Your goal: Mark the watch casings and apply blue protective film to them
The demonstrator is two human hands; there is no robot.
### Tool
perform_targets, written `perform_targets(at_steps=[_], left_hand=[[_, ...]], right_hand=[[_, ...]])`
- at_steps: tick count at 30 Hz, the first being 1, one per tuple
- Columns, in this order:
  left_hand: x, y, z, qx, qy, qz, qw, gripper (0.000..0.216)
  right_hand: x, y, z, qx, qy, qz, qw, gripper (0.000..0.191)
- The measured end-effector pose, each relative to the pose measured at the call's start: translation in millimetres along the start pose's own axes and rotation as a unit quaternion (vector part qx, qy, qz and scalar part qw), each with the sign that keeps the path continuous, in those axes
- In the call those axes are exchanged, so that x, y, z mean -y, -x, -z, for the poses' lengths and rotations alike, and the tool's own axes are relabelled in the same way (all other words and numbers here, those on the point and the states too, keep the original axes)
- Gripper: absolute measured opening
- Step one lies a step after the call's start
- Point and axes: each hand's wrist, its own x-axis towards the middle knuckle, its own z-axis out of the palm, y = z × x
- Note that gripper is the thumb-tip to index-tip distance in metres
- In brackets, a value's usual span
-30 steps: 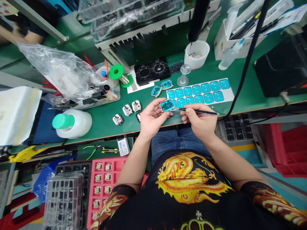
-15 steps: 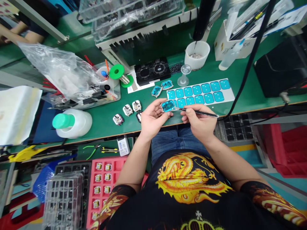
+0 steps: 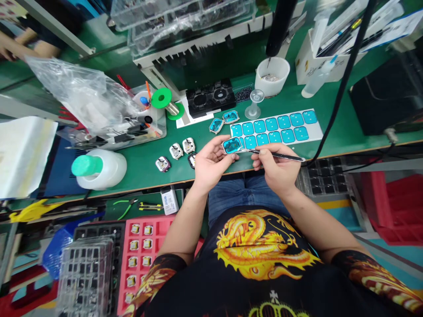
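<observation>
My left hand (image 3: 213, 162) is closed around a small watch case (image 3: 231, 145) with a blue film over its face. Pinched in my right hand (image 3: 277, 169) is a pair of tweezers (image 3: 286, 156), whose tips meet the right edge of the case. Behind both hands lies a white sheet (image 3: 316, 132) bearing rows of blue adhesive pieces (image 3: 272, 137). Two more blue-faced watch cases (image 3: 230, 116) rest just past the sheet's left end. To the left of my left hand sit several bare watch cases (image 3: 176, 151), one partly hidden by my fingers.
A solder spool (image 3: 161, 97), a black fixture (image 3: 210, 97) and a white cup (image 3: 272, 77) stand at the back. A white bottle with a green cap (image 3: 99, 169) is at left. A black cable (image 3: 342, 83) crosses the right side. Below, a red tray (image 3: 158, 226) holds small parts.
The tweezers' handle end has shifted slightly right and my right hand with it. The left hand and the watch case stay nearly still.
</observation>
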Motion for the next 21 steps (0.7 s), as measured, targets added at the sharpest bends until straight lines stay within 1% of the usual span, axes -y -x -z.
perform_targets(at_steps=[5,8,17,21], left_hand=[[-1.7,-0.5,-1.1,-0.002,0.017,0.005,1.000,0.049],[-2.4,-0.3,-1.2,0.002,0.022,0.005,1.000,0.048],[-2.1,0.8,-0.7,0.000,0.002,0.006,1.000,0.049],[-2.0,1.0,-0.6,-0.003,-0.008,0.011,1.000,0.050]], right_hand=[[0.3,0.0,-0.8,-0.002,0.012,-0.005,1.000,0.028],[-0.1,0.4,-0.9,-0.003,0.014,-0.005,1.000,0.027],[-2.2,0.7,-0.2,0.000,0.012,0.006,1.000,0.022],[-1.0,1.1,-1.0,-0.007,0.020,0.001,1.000,0.025]])
